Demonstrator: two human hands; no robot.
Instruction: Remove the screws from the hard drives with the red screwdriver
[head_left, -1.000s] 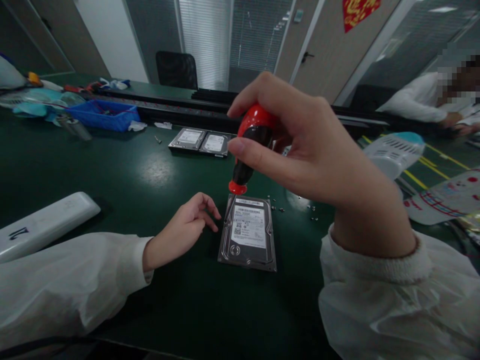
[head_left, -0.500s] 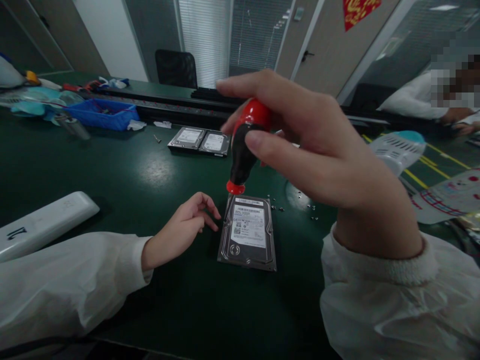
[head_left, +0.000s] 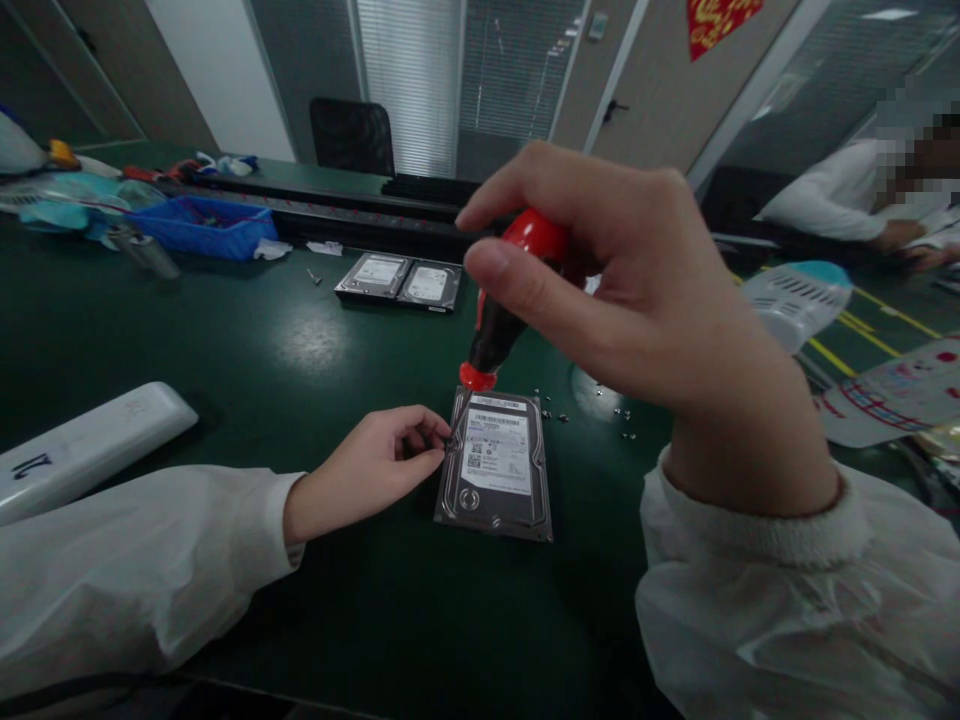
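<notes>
A hard drive (head_left: 499,460), label side up, lies on the dark green table in front of me. My right hand (head_left: 622,270) is closed round the red and black handle of a screwdriver (head_left: 499,335). It is held tilted above the drive, with its thin shaft pointing down to the drive's left edge. At that edge my left hand (head_left: 382,460) has thumb and forefinger pinched together beside the screwdriver's tip. Whatever lies between those fingertips is too small to make out. Several small screws (head_left: 562,418) are scattered right of the drive.
Two more hard drives (head_left: 429,284) lie side by side farther back. A blue bin (head_left: 206,228) stands at the back left, a white long case (head_left: 97,445) at the left. White-and-blue plastic (head_left: 799,295) and a person in a white sleeve (head_left: 825,200) are at the right.
My left hand has moved right to the drive's edge, its fingers closing into a pinch. The screwdriver's handle leans more to the right, and my right thumb has shifted up along it.
</notes>
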